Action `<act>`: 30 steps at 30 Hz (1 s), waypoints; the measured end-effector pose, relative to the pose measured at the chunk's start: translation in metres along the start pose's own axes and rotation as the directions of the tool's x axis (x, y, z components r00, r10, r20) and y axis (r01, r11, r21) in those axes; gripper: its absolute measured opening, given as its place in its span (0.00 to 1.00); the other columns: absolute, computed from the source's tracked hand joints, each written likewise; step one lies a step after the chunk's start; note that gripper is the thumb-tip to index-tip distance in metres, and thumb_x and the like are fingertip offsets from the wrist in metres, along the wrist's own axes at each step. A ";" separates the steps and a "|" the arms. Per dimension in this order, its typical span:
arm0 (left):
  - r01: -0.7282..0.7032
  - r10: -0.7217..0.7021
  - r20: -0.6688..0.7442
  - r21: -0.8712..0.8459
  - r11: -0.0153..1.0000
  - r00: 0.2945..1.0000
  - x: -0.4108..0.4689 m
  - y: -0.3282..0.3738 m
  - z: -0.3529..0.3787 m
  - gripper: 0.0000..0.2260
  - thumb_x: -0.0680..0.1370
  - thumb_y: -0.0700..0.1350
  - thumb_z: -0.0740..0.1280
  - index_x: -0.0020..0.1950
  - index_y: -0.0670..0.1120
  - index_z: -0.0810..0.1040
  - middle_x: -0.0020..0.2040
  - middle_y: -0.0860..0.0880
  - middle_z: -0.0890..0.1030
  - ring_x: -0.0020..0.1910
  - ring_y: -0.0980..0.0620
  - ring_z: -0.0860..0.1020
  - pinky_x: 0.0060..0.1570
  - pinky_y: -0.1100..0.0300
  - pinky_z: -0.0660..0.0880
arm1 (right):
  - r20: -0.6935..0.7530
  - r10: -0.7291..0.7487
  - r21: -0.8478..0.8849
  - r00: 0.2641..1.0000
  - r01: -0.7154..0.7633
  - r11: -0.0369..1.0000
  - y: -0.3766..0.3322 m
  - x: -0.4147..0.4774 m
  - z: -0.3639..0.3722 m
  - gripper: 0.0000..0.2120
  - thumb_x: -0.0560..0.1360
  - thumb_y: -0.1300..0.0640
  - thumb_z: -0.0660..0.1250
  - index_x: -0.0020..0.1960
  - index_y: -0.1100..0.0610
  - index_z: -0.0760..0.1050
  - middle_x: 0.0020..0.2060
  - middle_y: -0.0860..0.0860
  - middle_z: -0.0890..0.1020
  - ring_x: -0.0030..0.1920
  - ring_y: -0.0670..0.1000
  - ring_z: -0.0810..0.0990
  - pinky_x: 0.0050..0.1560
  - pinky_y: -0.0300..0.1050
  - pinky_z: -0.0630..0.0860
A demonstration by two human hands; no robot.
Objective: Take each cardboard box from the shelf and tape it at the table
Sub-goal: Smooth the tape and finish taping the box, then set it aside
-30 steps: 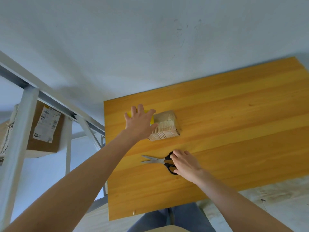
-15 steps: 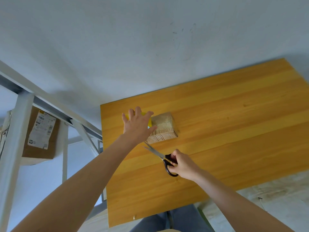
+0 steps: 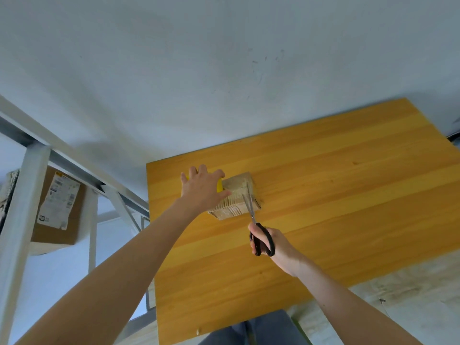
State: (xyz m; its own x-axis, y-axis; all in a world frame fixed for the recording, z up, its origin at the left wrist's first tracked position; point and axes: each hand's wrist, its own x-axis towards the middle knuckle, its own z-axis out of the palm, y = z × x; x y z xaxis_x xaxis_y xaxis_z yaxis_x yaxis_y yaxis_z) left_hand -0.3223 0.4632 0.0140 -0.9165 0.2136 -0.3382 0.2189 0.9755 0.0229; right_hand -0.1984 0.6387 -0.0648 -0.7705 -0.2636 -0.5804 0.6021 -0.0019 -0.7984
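While the small cardboard box [image 3: 236,192] lies on the tabletop [image 3: 323,195] near its far left corner, it is pressed down by the left hand [image 3: 202,186], whose fingers are spread over its left end and over a yellow object [image 3: 219,187] beneath the palm; the scissors [image 3: 252,212] are gripped by the right hand [image 3: 272,245], fingers curled through the black loops, and the blades are laid across the box's right part. Were the blades closed too low, cardboard could be cut instead of tape; were the pressure eased, the box could be dragged aside. What the yellow object is cannot be told, since it is mostly covered; the tape itself is hard to make out; whether the blades are parted is unclear; a second box [image 3: 59,207] on the shelf [image 3: 34,155] is partly hidden by a post.
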 end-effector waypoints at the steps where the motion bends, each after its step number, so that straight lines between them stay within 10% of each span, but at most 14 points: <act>1: -0.001 0.001 -0.004 0.004 1.000 1.000 0.000 0.000 0.000 0.26 0.77 0.65 0.60 0.72 0.57 0.64 0.67 0.42 0.67 0.68 0.38 0.63 0.69 0.39 0.60 | 0.008 -0.002 0.046 1.000 0.001 0.999 -0.004 0.001 0.001 0.35 0.64 0.27 0.70 0.39 0.62 0.72 0.33 0.56 0.75 0.38 0.54 0.73 0.56 0.51 0.71; 30: -0.003 0.008 -0.097 0.051 0.999 0.995 -0.007 0.008 0.010 0.24 0.79 0.64 0.56 0.72 0.56 0.64 0.66 0.42 0.66 0.67 0.39 0.62 0.70 0.36 0.54 | -0.172 -0.022 0.100 0.985 0.039 0.994 -0.029 0.007 -0.001 0.25 0.75 0.48 0.71 0.27 0.56 0.64 0.23 0.49 0.66 0.24 0.48 0.64 0.30 0.37 0.65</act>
State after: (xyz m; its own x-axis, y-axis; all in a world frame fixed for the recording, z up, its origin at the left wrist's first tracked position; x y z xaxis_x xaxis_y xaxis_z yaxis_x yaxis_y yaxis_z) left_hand -0.3110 0.4691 0.0071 -0.9429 0.2251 -0.2456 0.2380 0.9710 -0.0239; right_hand -0.2217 0.6382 -0.0462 -0.8078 -0.0934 -0.5820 0.5893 -0.1089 -0.8005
